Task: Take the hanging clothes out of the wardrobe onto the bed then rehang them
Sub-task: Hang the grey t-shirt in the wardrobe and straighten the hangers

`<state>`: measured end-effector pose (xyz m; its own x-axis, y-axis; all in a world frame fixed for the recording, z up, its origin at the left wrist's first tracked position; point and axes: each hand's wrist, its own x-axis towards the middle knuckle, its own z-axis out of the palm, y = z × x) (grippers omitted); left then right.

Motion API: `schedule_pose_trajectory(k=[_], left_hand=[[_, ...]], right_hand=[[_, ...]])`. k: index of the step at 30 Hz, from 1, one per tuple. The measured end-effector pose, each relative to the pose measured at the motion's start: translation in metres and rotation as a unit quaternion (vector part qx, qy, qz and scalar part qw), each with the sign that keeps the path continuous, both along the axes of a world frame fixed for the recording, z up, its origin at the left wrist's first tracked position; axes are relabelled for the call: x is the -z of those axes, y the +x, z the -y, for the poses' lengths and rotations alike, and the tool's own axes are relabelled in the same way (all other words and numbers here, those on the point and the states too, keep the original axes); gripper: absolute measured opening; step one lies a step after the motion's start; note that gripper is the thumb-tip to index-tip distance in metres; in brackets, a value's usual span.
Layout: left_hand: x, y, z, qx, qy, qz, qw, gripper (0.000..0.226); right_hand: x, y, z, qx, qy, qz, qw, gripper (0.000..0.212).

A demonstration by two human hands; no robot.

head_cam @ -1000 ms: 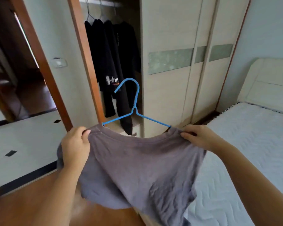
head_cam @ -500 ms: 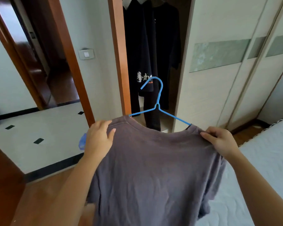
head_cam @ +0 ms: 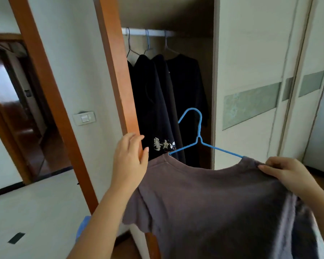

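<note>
Shirt (head_cam: 213, 202), grey-brown, on a blue wire hanger (head_cam: 199, 140), held up before the open wardrobe (head_cam: 251, 53), hook upright. I read the right hand (head_cam: 288, 174) coming in from lower right, fingers curled, pinching the shirt's right shoulder. Left hand (head_cam: 129, 161) is raised just beside the left shoulder, back to camera, fingers straight and loose, gripping nothing; palm contact unclear. Dark clothes (head_cam: 157, 94) hang from the rail (head_cam: 153, 32) behind.

Blue hanger (head_cam: 199, 137) ends vanish inside grey shirt (head_cam: 213, 202).
</note>
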<state>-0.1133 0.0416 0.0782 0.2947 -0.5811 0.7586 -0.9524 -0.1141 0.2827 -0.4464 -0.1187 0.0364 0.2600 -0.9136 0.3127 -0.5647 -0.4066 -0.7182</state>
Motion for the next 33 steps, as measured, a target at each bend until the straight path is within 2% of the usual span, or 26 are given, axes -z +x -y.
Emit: schedule_pose_trajectory(k=[5,8,13,16,23,28,33], left_hand=[[-0.028,0.030,0.046,0.055,-0.084,0.063,0.993,0.032],[-0.029,0.037,0.067,0.075,-0.112,0.072,0.988,0.032],[-0.020,0.032,0.096,0.076,-0.100,0.101,0.987,0.033],[-0.020,0.024,0.106,0.068,-0.107,0.112,0.986,0.031],[-0.028,0.014,0.119,0.054,-0.123,0.122,0.983,0.032],[-0.031,0.025,0.118,0.026,-0.143,0.146,0.979,0.029],[-0.045,0.043,0.105,-0.023,-0.171,0.176,0.969,0.029]], right_hand=[[-0.027,-0.001,0.032,0.017,-0.006,0.004,1.000,0.028],[-0.031,-0.004,0.044,0.023,0.003,0.020,1.000,0.034],[-0.036,-0.012,0.065,0.050,0.005,0.043,0.998,0.039],[-0.042,-0.012,0.078,0.075,-0.003,0.054,0.996,0.028],[-0.048,0.007,0.090,0.105,-0.027,0.036,0.993,0.034],[-0.061,0.057,0.073,0.043,-0.009,0.023,0.999,0.026],[-0.077,0.113,0.051,-0.038,0.038,0.051,0.997,0.034]])
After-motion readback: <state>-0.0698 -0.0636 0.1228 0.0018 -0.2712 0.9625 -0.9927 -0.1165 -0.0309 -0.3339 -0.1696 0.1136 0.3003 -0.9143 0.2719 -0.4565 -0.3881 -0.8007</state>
